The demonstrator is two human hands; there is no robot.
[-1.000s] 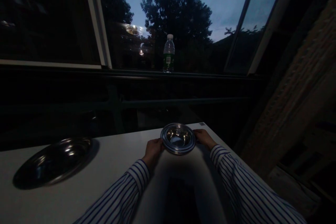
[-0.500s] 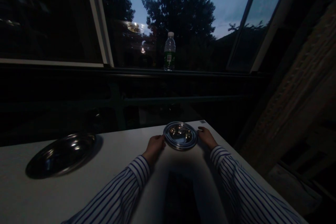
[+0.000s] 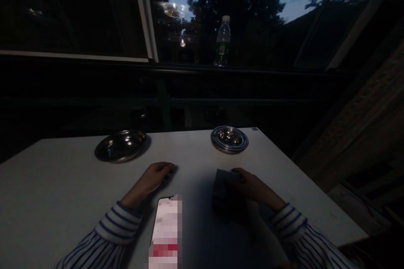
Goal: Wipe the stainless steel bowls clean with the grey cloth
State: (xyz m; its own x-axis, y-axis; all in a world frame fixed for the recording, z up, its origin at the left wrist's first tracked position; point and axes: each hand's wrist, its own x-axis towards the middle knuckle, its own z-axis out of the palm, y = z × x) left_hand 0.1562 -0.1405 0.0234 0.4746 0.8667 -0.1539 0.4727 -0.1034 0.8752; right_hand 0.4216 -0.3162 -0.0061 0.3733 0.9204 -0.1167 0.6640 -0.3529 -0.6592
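Note:
My right hand [image 3: 252,185] is closed on the edge of a dark grey, folded-looking block [image 3: 224,189]; its material is hard to make out in the dim light. My left hand [image 3: 154,178] rests on the white table [image 3: 186,155] with fingers curled in, and nothing shows in it. Just below that hand lies a phone [image 3: 164,222] with a lit screen, partly blurred out. Beyond my right hand sits a stack of round metal dishes [image 3: 229,148]. A larger shiny metal dish [image 3: 121,147] stands farther left, past my left hand.
The table's far edge runs along a dark window sill [image 3: 195,69]. On the sill stands a plastic bottle [image 3: 222,46] with a green label. A patterned curtain [image 3: 356,122] hangs to the right of the table.
Both hands have left the small metal dishes and come back toward me. My right hand now grips the dark block. The view has shifted, and the phone now shows.

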